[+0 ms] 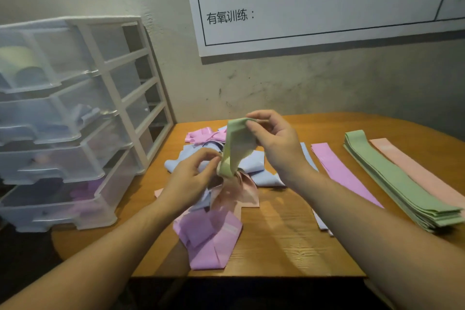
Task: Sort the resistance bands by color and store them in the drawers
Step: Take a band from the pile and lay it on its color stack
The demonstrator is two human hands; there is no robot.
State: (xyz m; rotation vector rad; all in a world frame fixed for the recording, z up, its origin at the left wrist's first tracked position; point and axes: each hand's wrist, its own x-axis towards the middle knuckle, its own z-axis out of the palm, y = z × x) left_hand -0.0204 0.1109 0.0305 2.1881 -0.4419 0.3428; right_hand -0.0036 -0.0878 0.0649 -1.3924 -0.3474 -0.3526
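Observation:
Both my hands hold one light green band (237,146) above a mixed heap of bands (224,191) in the middle of the table. My right hand (274,143) pinches its upper end; my left hand (193,176) pinches its lower end. The heap has blue, pink and purple bands tangled together. To the right lie flat sorted bands: a stack of green ones (400,184), a pink one (422,176), a purple one (344,173) and a blue one partly under my right forearm. The clear plastic drawer unit (65,118) stands at the left with its drawers pulled out.
The wooden table (284,241) ends close to me, with its front edge near my forearms. A white board (322,2) with printed text hangs on the wall behind. The drawers hold some bands: pale green on top, blue below, purple at the bottom.

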